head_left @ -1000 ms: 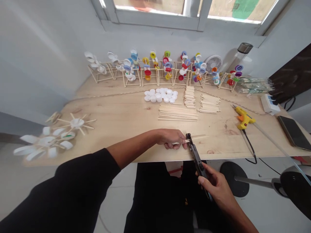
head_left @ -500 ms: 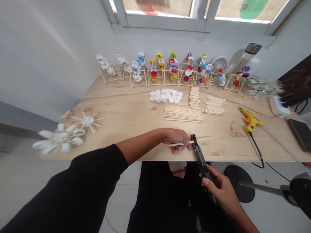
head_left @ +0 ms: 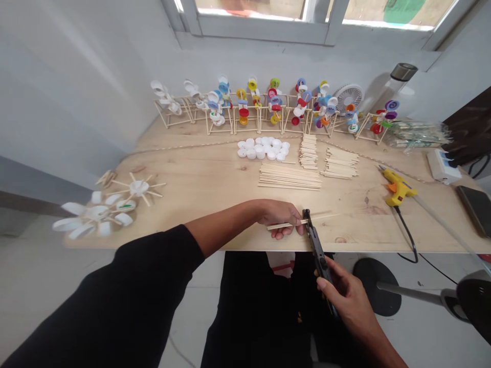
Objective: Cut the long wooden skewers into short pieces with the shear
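Near the table's front edge, my left hand is closed on thin wooden sticks, one end poking out to the left. Their other end runs into the head of a black plier-like cutter, and pale stick lengths show on its far side. My right hand wraps round the cutter's handles below the table edge. How far the jaws are closed is too small to tell. Bundles of long sticks and of shorter sticks lie beyond my hands, with another short-stick pile at their right.
White bottle caps cluster behind the sticks. Bottle-cap wheels on stick frames line the wall. Cap-and-stick wheels lie at left. A yellow glue gun, phone, fan and bottle are at right.
The camera view has swung a little to the left, so everything sits farther right in the picture. Both hands keep their grips, and the sticks stay at the cutter's head.
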The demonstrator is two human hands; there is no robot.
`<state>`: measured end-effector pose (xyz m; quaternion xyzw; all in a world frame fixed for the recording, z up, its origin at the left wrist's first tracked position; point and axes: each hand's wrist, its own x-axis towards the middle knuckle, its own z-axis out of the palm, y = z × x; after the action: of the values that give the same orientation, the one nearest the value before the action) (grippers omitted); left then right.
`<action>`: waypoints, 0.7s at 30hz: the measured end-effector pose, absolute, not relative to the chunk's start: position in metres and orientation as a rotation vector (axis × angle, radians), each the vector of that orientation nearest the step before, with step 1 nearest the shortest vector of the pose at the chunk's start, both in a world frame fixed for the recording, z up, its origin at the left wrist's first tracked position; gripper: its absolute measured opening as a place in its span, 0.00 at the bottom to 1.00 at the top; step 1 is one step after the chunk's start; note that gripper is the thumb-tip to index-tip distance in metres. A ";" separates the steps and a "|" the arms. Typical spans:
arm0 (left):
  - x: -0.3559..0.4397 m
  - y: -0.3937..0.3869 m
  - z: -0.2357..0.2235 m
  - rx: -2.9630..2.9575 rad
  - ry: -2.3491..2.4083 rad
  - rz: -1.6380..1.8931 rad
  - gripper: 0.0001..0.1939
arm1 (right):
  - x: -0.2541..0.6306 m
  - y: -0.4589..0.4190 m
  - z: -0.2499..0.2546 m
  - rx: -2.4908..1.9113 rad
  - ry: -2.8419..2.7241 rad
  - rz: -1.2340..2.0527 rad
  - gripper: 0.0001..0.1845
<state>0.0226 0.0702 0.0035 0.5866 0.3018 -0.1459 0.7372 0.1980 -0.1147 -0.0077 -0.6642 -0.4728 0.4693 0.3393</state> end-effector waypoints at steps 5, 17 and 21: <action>0.023 0.070 0.004 1.309 0.654 -0.320 0.09 | 0.199 -0.115 -0.008 -1.746 -1.196 1.247 0.26; 0.025 0.070 0.005 1.307 0.661 -0.337 0.08 | 0.196 -0.114 -0.006 -1.728 -1.164 1.224 0.27; 0.025 0.069 0.005 1.306 0.669 -0.333 0.09 | 0.197 -0.115 -0.007 -1.733 -1.171 1.239 0.27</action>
<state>0.0247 0.0695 0.0049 0.5931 0.3036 -0.1513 0.7302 0.1965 -0.1146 -0.0067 -0.6683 -0.4515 0.4778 0.3481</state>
